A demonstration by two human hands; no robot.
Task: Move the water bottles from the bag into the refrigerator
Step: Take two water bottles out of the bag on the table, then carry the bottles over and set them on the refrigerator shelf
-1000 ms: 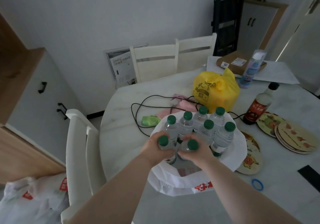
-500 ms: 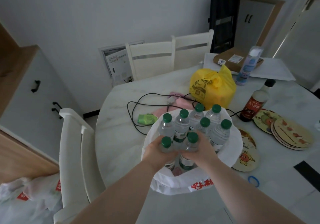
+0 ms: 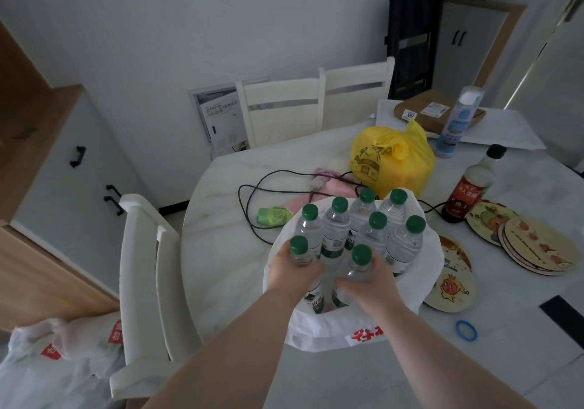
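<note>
While 6 clear, green-capped plastic water bottles (image 3: pixel 335 233) stand inside the white plastic bag (image 3: pixel 319 329), 2 at its near rim are gripped, 1 by the left hand (image 3: pixel 294 274) and 1 by the right hand (image 3: pixel 369 287); being full, heavy and slick, they are probably best grasped around the shoulder.

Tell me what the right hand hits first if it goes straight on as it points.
Probably the water bottles standing just beyond the right hand in the white bag; depth is unclear.

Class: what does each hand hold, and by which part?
Left hand grips one water bottle around its shoulder, below the cap; right hand grips a second bottle likewise.
</note>
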